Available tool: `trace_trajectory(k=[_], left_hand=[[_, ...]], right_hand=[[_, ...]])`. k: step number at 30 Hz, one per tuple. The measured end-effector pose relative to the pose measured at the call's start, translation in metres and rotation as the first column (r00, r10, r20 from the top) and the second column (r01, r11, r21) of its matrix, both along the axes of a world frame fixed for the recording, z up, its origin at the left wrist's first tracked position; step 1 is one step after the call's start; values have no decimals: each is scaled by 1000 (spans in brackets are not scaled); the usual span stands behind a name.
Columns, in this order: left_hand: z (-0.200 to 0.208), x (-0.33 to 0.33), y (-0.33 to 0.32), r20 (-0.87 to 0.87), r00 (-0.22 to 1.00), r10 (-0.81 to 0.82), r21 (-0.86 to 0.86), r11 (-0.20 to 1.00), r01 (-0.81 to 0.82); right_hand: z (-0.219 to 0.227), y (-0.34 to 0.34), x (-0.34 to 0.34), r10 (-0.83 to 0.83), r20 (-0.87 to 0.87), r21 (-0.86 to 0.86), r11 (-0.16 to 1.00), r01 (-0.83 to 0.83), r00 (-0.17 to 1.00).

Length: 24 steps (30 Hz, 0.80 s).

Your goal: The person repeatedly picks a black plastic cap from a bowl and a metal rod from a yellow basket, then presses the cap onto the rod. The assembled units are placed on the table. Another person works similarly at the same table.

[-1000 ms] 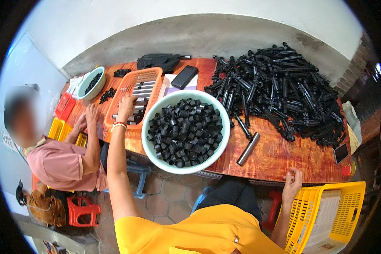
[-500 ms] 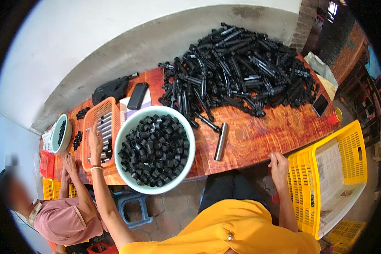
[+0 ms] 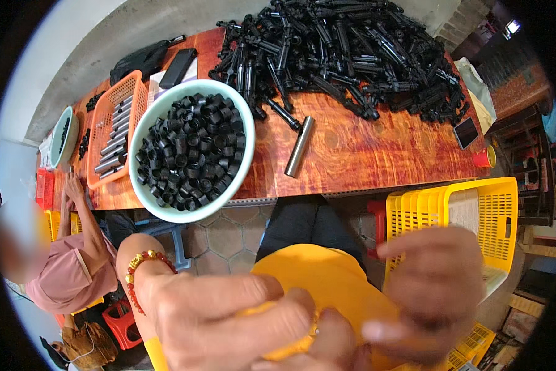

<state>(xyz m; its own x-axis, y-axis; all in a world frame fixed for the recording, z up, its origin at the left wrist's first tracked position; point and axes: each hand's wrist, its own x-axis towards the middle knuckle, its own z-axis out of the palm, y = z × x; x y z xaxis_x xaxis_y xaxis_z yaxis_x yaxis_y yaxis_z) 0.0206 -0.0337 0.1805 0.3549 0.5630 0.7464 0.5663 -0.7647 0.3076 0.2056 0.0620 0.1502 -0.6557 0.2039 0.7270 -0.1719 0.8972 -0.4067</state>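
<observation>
Both my hands are raised close in front of my yellow top [image 3: 327, 272]. My left hand [image 3: 228, 315], with a red and gold bead bracelet [image 3: 143, 266] at its wrist, has its fingers curled in; whatever they hold, if anything, is hidden. To its right, my right hand [image 3: 435, 290] is smeared by motion, so its fingers do not read clearly. Beyond them, a pale green basin [image 3: 248, 148] full of short black ring-like caps stands at the table's near edge. A shiny metal tube [image 3: 299, 147] lies on the wooden table [image 3: 364, 148].
A large heap of black rod-like parts [image 3: 352, 55] covers the table's back. Left of the basin, an orange basket [image 3: 140, 99] holds metal tubes. Yellow crates [image 3: 414, 210] stand at the right. A co-worker in a pink shirt [image 3: 74, 272] sits at the left.
My left hand has left the orange basket and come back toward my body. My right hand has risen from beside the yellow crate. The whole view has shifted, so the table sits higher.
</observation>
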Motion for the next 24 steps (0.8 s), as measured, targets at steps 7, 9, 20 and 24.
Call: trace_trajectory(k=[7, 9, 20, 24], left_hand=[[4, 1, 15, 13, 951, -310, -43, 950, 311], [8, -2, 13, 31, 922, -387, -85, 918, 388], [-17, 25, 13, 147, 931, -334, 224, 928, 298], [-19, 43, 19, 197, 952, -234, 299, 939, 169]], right_hand=[[14, -9, 14, 129, -209, -96, 984, -152, 969], [11, -8, 18, 152, -270, -106, 977, -186, 951], [2, 8, 36, 322, -204, -24, 943, -333, 925], [5, 7, 33, 331, -174, 17, 943, -333, 928]])
